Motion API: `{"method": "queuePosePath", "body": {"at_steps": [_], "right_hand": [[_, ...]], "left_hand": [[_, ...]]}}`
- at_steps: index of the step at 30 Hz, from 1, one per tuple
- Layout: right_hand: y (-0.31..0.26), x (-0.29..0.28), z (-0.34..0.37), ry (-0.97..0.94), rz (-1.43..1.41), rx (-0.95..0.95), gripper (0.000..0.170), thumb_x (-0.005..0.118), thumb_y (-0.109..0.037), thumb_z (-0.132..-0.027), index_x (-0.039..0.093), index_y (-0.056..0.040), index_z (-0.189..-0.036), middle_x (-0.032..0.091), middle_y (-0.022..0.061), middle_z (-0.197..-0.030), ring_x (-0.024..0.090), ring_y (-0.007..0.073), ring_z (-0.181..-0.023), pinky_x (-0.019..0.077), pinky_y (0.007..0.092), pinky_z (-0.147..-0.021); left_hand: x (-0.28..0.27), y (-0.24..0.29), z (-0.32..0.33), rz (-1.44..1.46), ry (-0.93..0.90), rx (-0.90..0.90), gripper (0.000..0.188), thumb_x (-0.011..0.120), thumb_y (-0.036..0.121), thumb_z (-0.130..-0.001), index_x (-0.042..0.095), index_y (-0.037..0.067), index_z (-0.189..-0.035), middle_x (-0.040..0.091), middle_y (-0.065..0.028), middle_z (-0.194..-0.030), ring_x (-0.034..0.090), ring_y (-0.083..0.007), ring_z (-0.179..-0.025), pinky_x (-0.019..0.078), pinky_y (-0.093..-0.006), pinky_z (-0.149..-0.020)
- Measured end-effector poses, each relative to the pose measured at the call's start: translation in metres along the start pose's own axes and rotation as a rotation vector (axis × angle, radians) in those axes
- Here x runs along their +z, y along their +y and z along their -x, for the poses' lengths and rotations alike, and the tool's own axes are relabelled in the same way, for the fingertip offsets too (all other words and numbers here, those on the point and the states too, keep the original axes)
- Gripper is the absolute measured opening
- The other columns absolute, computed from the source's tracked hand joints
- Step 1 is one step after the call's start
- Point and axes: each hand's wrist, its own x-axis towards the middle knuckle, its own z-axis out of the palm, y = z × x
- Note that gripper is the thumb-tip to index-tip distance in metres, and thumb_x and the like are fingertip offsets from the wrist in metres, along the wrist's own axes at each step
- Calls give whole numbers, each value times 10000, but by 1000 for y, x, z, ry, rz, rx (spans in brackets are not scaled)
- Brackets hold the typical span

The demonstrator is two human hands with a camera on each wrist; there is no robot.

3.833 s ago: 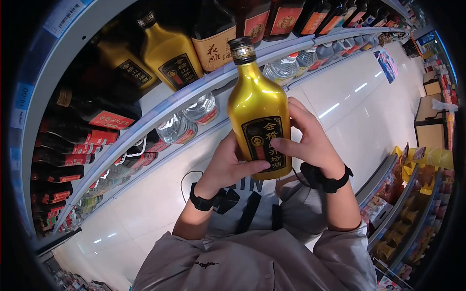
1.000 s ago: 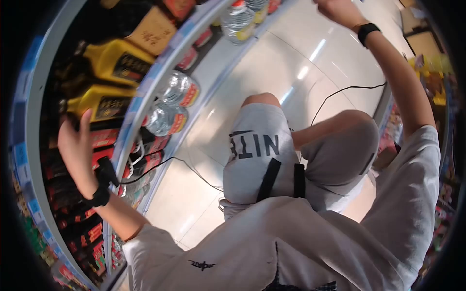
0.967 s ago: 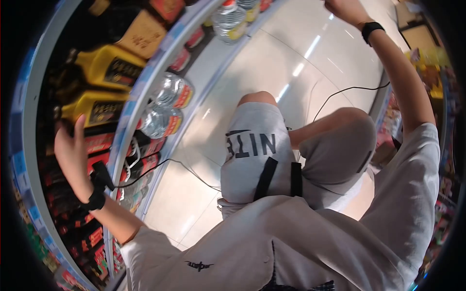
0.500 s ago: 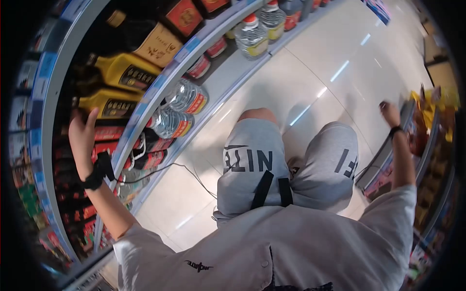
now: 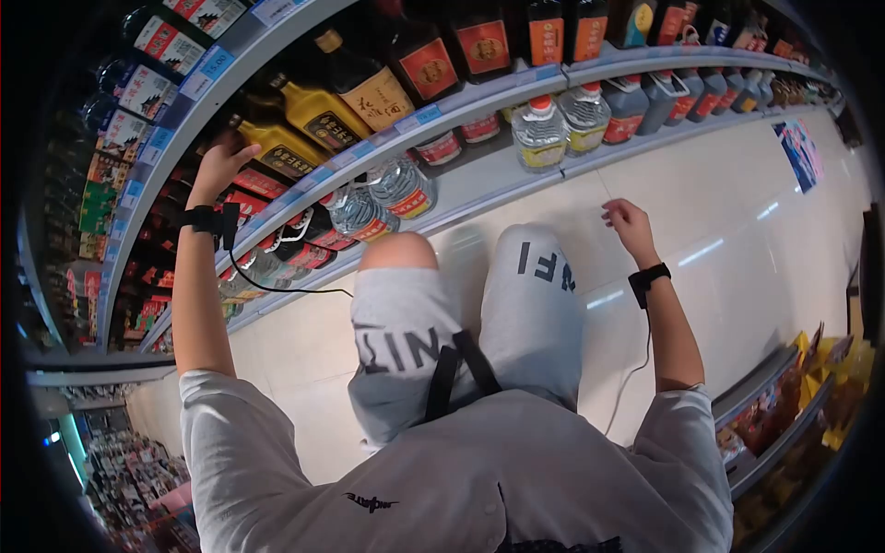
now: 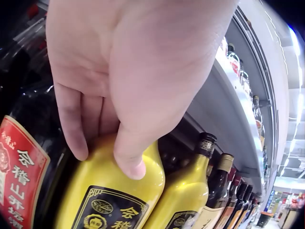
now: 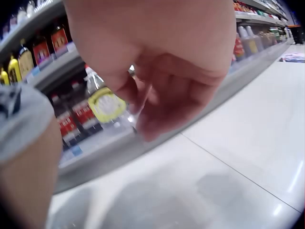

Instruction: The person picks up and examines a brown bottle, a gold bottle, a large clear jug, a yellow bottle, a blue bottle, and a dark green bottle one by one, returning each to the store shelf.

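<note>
A flat gold bottle (image 5: 279,147) with a black label stands on the shelf. Around its neck and shoulder my left hand (image 5: 221,170) is curled, thumb on one side and fingers on the other. In the left wrist view the bottle's shoulder (image 6: 102,164) shows below the thumb, while the palm hides the neck and cap. A second gold bottle (image 6: 186,191) stands on one side of it, and a dark bottle with a red label (image 6: 21,176) on the other. My right hand (image 5: 631,226) hangs over the floor, fingers loosely bent and holding nothing.
The shelf edge (image 5: 350,161) with price tags runs in front of the bottles. Clear plastic jugs (image 5: 539,138) stand on the lower shelf. Pale tiled floor (image 5: 719,249) lies right of my knees. A display rack with yellow packs (image 5: 820,387) stands behind on the right.
A gold bottle was in both hands earliest; later both hands are off it. My left hand, open beside the shelf bottles, now grips a gold one. My right hand came in from far right.
</note>
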Motion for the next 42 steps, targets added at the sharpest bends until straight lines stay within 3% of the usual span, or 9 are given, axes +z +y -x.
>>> {"method": "queuePosePath", "body": {"at_steps": [3,9,12,14,19,22,29,37,42], "right_hand": [[-54,59,-64,-94,-62,-108,192,536,-72,-915,671,16,-1019,711,102,-854,700,159,-810,555,280,-714],[-105,177,-172,-352,111,-439,238,586,-178,-883,676,-26,-1042,716,153,-941,698,301,-883,546,373,-788],[-107,229,-201,-283,375,-418,296,606,-279,-854,686,-58,-1033,700,171,-966,658,375,-920,530,445,-814],[-98,256,-210,-69,599,-653,320,605,-330,-844,694,-75,-1016,697,167,-961,645,386,-928,518,479,-809],[-87,269,-241,67,773,-617,301,593,-315,-856,705,-93,-1027,699,143,-997,647,360,-945,492,477,-851],[-71,269,-253,105,820,-606,305,566,-337,-879,703,-97,-1008,693,148,-1025,629,356,-1010,469,488,-886],[-54,266,-302,80,922,-672,296,584,-325,-879,692,-98,-1037,690,135,-1044,629,355,-1008,467,486,-906],[-60,286,-297,24,917,-768,299,596,-329,-875,690,-99,-1043,690,131,-1047,630,351,-1007,473,482,-901],[-71,305,-296,-9,884,-808,302,604,-331,-873,688,-100,-1048,690,129,-1049,631,348,-1006,477,479,-897]], "left_hand": [[-2,-1,0,-34,-26,-5,455,684,402,-893,643,-7,-1088,689,-165,-982,639,-306,-922,475,-362,-855],[-3,10,7,-64,72,11,486,719,420,-861,648,-22,-1048,683,-153,-938,620,-283,-856,475,-358,-818],[-9,19,8,-157,-9,-21,411,722,335,-874,654,-35,-1042,688,-144,-951,638,-223,-844,484,-321,-803],[-1,7,8,-87,67,131,380,718,304,-882,649,-41,-1024,678,-146,-923,622,-216,-814,482,-327,-782],[3,6,11,-107,116,93,369,727,291,-885,638,-58,-966,652,-115,-831,576,-149,-748,462,-282,-724],[18,-5,19,138,239,85,313,747,201,-881,646,-66,-1008,697,-50,-946,600,-80,-845,473,-233,-770],[35,52,94,46,796,139,236,602,97,-971,676,-22,-1160,703,-111,-1132,650,-90,-940,507,-229,-826],[61,135,118,155,438,310,86,627,-17,-853,688,-37,-909,715,-97,-863,664,-143,-720,513,-249,-656],[83,136,120,344,345,200,85,662,18,-810,695,-10,-883,694,-86,-785,665,-167,-681,503,-256,-622]]}}
